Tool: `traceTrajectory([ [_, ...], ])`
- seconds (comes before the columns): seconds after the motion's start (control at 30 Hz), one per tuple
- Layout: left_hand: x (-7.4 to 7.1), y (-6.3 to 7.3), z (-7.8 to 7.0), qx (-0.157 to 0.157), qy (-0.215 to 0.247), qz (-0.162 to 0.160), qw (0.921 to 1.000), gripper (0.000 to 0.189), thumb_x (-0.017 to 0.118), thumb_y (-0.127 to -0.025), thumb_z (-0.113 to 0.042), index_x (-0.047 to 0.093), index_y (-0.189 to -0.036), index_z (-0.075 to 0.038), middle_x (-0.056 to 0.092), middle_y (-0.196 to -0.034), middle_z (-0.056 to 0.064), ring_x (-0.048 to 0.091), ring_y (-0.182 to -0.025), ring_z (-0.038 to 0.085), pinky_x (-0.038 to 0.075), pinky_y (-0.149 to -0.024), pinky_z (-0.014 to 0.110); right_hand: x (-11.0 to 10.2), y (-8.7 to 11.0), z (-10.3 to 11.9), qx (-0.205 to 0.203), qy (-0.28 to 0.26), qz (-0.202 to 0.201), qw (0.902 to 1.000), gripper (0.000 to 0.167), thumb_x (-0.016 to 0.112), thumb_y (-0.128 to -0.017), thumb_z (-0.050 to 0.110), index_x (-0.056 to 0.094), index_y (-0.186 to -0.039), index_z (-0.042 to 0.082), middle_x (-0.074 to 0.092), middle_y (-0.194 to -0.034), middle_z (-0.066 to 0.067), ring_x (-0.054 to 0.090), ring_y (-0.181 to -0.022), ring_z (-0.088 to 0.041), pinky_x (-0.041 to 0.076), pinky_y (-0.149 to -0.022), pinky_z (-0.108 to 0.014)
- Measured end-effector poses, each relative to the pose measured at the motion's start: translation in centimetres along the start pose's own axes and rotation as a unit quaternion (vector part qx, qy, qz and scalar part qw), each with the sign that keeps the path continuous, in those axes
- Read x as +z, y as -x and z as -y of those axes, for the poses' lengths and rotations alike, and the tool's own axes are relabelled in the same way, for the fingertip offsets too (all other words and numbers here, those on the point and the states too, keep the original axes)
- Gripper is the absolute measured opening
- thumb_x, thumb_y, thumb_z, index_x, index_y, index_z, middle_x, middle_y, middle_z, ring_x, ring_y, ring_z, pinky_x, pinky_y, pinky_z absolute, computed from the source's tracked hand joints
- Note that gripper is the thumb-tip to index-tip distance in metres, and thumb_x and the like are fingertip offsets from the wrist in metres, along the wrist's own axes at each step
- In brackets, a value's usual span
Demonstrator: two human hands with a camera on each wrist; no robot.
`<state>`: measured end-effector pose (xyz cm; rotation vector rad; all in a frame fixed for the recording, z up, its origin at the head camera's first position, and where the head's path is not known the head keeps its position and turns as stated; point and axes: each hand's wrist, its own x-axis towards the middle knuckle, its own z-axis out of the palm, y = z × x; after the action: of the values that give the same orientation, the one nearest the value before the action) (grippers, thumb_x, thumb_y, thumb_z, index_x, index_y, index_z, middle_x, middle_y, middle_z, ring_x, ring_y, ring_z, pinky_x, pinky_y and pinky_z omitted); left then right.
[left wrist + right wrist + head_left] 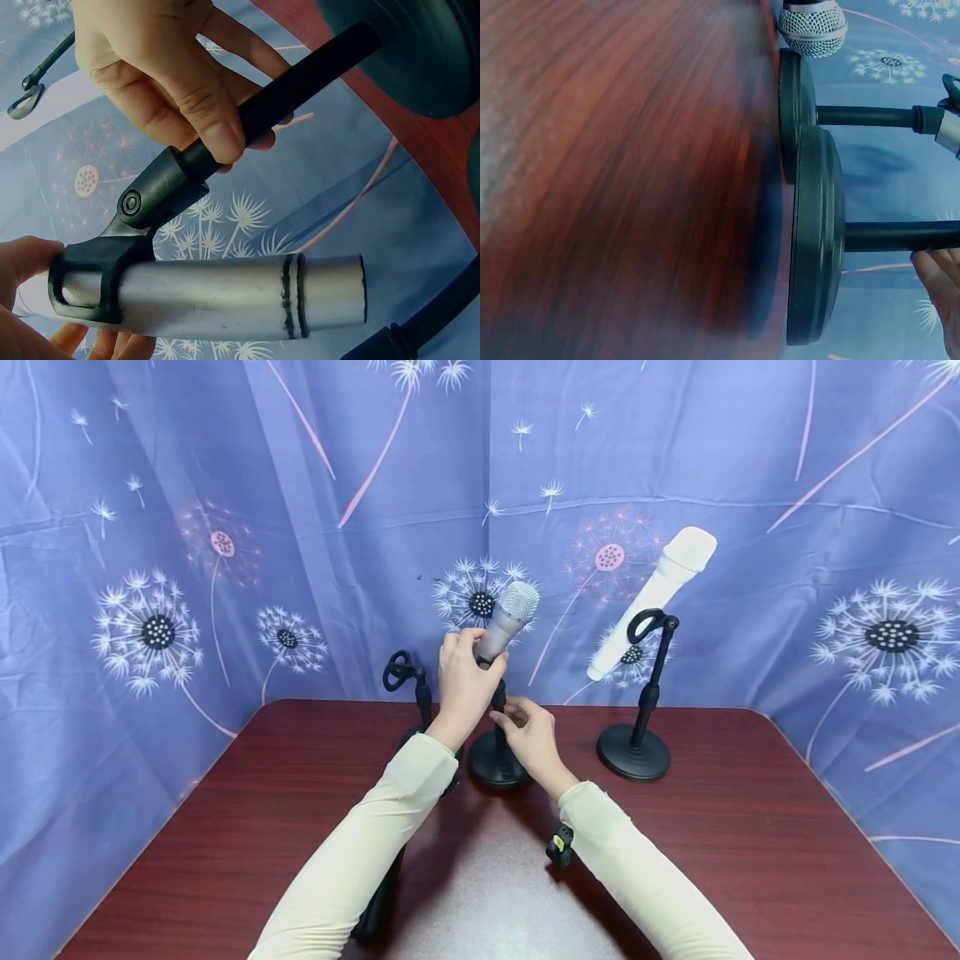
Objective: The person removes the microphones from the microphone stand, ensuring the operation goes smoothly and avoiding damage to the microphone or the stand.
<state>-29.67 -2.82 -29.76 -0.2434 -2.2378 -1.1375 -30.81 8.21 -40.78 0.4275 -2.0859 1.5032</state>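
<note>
My left hand (pixel 467 681) grips the silver-grey microphone (pixel 504 625), whose mesh head points up. In the left wrist view that microphone (pixel 210 296) sits in the black clip (pixel 82 281) of the middle stand, with left fingers (pixel 26 262) around it. Lower down, my right hand (pixel 531 735) pinches the pole of this microphone stand (pixel 315 75) between thumb and fingers. The stand's round base (pixel 497 768) rests on the table. Only part of the right hand (pixel 941 289) shows in the right wrist view, against the pole.
To the right, a stand (pixel 637 752) holds a white microphone (pixel 645 606) in its clip. Another stand (pixel 408 672) is at the left, its base partly hidden by the left arm. A black microphone handle (pixel 375 906) lies on the table (pixel 750 827). A patterned blue curtain (pixel 360 568) hangs behind.
</note>
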Motion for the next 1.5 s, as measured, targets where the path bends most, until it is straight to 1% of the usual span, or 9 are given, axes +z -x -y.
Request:
traceTrajectory([
  [0.1, -0.1, 0.0, 0.1, -0.004, 0.003, -0.008, 1.0, 0.039, 0.075, -0.082, -0.023, 0.063, -0.115, -0.006, 0.056, -0.104, 0.015, 0.052, -0.098, 0.03, 0.045, -0.083, 0.045, 0.1, 0.0, 0.0, -0.002, 0.003, 0.003, 1.0, 0.02, 0.076, -0.083, 0.007, 0.07, -0.101, -0.001, 0.071, -0.087, -0.016, 0.069, -0.08, -0.026, 0.056, -0.072, -0.039],
  [0.33, -0.7, -0.2, 0.5, -0.009, -0.007, -0.01, 0.9999, 0.038, 0.077, -0.08, -0.027, 0.065, -0.112, -0.01, 0.062, -0.1, 0.012, 0.058, -0.091, 0.027, 0.046, -0.082, 0.047, 0.0, 0.1, 0.2, -0.017, 0.017, 0.008, 0.9997, 0.02, 0.077, -0.082, 0.009, 0.071, -0.1, 0.001, 0.071, -0.084, -0.012, 0.068, -0.077, -0.023, 0.055, -0.071, -0.039],
  [0.57, -1.2, -0.1, 0.4, -0.012, -0.008, 0.003, 0.9999, 0.039, 0.076, -0.081, -0.03, 0.064, -0.113, -0.011, 0.064, -0.1, 0.009, 0.059, -0.092, 0.026, 0.043, -0.088, 0.047, -0.2, 0.0, 0.3, -0.03, 0.022, 0.012, 0.9992, 0.016, 0.075, -0.084, 0.011, 0.072, -0.098, 0.004, 0.07, -0.08, -0.008, 0.068, -0.074, -0.02, 0.055, -0.067, -0.035],
  [0.8, -1.5, -0.2, 0.4, -0.012, 0.007, 0.015, 0.9998, 0.039, 0.075, -0.082, -0.027, 0.063, -0.113, -0.008, 0.064, -0.101, 0.011, 0.06, -0.09, 0.028, 0.042, -0.09, 0.049, -0.4, 0.1, 0.4, -0.03, 0.02, 0.014, 0.9993, 0.017, 0.075, -0.085, 0.012, 0.071, -0.1, 0.005, 0.071, -0.081, -0.008, 0.068, -0.074, -0.019, 0.055, -0.068, -0.035],
  [0.97, -1.7, -0.3, 0.3, -0.017, 0.015, 0.023, 0.9995, 0.038, 0.074, -0.083, -0.026, 0.061, -0.114, -0.009, 0.066, -0.099, 0.01, 0.063, -0.085, 0.027, 0.048, -0.08, 0.044, -0.4, 0.2, 0.5, -0.031, 0.015, 0.013, 0.9993, 0.015, 0.075, -0.084, 0.007, 0.071, -0.099, 0.004, 0.072, -0.081, -0.009, 0.069, -0.076, -0.02, 0.055, -0.067, -0.036],
  [1.07, -1.9, -0.3, 0.2, -0.018, 0.019, 0.028, 0.9993, 0.038, 0.073, -0.084, -0.026, 0.06, -0.115, -0.008, 0.067, -0.099, 0.011, 0.065, -0.082, 0.027, 0.05, -0.074, 0.042, -0.4, 0.2, 0.5, -0.032, 0.015, 0.009, 0.9993, 0.015, 0.075, -0.083, 0.003, 0.071, -0.097, 0.003, 0.071, -0.08, -0.009, 0.069, -0.076, -0.021, 0.055, -0.066, -0.035],
  [1.2, -2.3, -0.4, 0.1, -0.018, 0.027, 0.043, 0.9985, 0.039, 0.072, -0.085, -0.028, 0.059, -0.117, -0.008, 0.067, -0.101, 0.011, 0.065, -0.083, 0.026, 0.052, -0.071, 0.041, -0.4, 0.2, 0.4, -0.032, 0.019, 0.011, 0.9993, 0.015, 0.074, -0.083, 0.002, 0.07, -0.097, 0.002, 0.071, -0.08, -0.009, 0.068, -0.075, -0.021, 0.053, -0.064, -0.03],
  [1.3, -2.5, -0.5, 0.1, -0.022, 0.042, 0.062, 0.997, 0.041, 0.071, -0.087, -0.029, 0.059, -0.119, -0.007, 0.067, -0.103, 0.011, 0.064, -0.086, 0.025, 0.052, -0.071, 0.04, -0.5, 0.3, 0.2, -0.03, 0.024, 0.016, 0.9991, 0.014, 0.073, -0.084, 0.002, 0.069, -0.098, 0.002, 0.07, -0.081, -0.009, 0.067, -0.076, -0.02, 0.05, -0.061, -0.027],
  [1.5, -3.2, -0.6, 0.6, -0.018, 0.063, 0.109, 0.9919, 0.043, 0.069, -0.089, -0.031, 0.059, -0.123, -0.007, 0.067, -0.105, 0.011, 0.063, -0.095, 0.024, 0.053, -0.077, 0.041, -0.6, 0.7, 0.0, -0.026, 0.033, 0.029, 0.9987, 0.013, 0.071, -0.087, 0.005, 0.068, -0.099, 0.003, 0.068, -0.081, -0.009, 0.068, -0.078, -0.021, 0.05, -0.061, -0.027],
])
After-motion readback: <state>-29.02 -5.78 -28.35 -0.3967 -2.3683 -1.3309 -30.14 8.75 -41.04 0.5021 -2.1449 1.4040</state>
